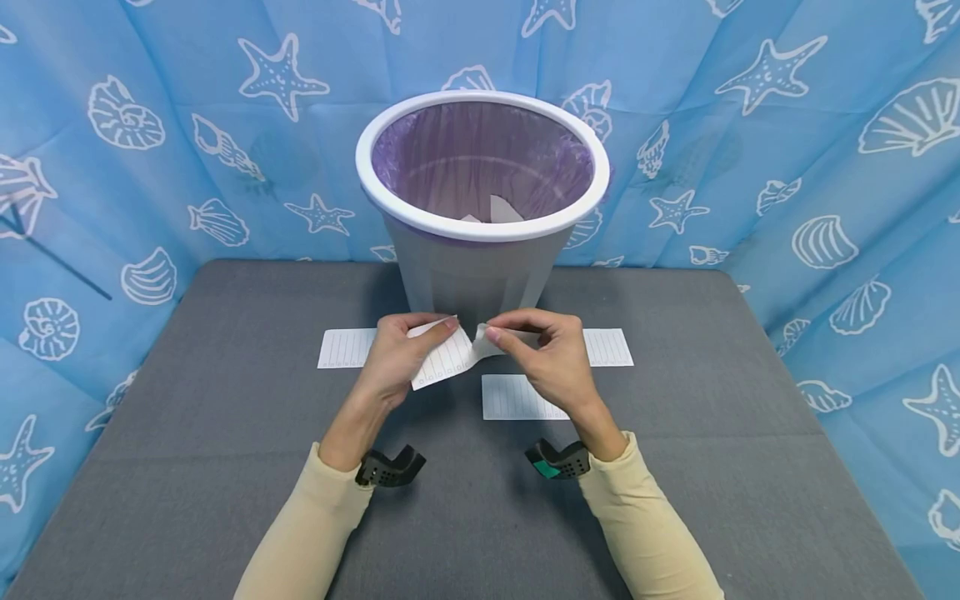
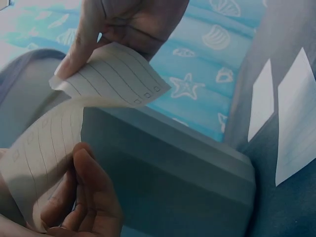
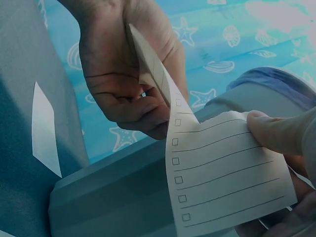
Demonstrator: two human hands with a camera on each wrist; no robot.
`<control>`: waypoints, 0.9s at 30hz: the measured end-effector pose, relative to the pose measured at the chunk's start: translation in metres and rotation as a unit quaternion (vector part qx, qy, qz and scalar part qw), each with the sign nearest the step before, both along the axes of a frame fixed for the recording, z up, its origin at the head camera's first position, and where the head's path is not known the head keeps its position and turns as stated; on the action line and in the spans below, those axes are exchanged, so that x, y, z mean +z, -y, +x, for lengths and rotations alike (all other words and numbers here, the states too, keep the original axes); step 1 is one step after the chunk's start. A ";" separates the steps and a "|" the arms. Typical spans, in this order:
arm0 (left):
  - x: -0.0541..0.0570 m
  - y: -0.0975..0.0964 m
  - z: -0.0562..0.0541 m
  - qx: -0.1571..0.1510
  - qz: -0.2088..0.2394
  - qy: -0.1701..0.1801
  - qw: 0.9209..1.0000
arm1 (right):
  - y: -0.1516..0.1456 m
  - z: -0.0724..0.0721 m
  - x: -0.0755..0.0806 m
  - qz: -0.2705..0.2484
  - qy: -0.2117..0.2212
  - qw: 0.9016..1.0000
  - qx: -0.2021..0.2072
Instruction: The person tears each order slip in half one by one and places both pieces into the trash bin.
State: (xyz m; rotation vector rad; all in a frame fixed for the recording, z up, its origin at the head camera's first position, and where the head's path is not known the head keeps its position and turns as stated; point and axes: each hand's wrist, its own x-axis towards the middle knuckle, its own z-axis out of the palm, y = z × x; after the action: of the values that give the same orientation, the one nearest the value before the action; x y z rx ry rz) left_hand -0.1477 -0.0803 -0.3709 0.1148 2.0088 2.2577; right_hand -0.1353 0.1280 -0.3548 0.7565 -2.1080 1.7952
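Both hands hold one lined paper slip (image 1: 442,360) with a column of small checkboxes, raised in front of the bin. My left hand (image 1: 396,354) pinches its left part between thumb and fingers. My right hand (image 1: 551,354) pinches the right part, which bends away at an angle. In the right wrist view, a ragged torn edge (image 3: 222,118) runs in from the side of the paper (image 3: 222,177), and the two parts still join near the checkbox side. Behind the hands stands a grey waste bin (image 1: 480,275) with a white rim and a purple liner.
White paper pieces (image 1: 504,210) lie inside the bin. Similar lined slips lie on the grey table (image 1: 247,417): a left slip (image 1: 345,348), a right slip (image 1: 609,347) and a nearer slip (image 1: 517,398). A blue seashell curtain (image 1: 187,167) hangs behind and along the sides.
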 end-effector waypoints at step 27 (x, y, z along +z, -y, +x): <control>0.003 0.014 -0.006 0.073 -0.034 -0.025 0.996 | -0.007 0.002 0.007 -0.015 -0.015 1.000 -0.001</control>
State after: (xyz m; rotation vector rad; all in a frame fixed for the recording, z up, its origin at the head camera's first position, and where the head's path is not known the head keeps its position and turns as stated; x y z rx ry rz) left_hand -0.1534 -0.0941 -0.3683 0.0182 2.1841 2.2898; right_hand -0.1335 0.1353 -0.3476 0.7685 -2.0577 1.7999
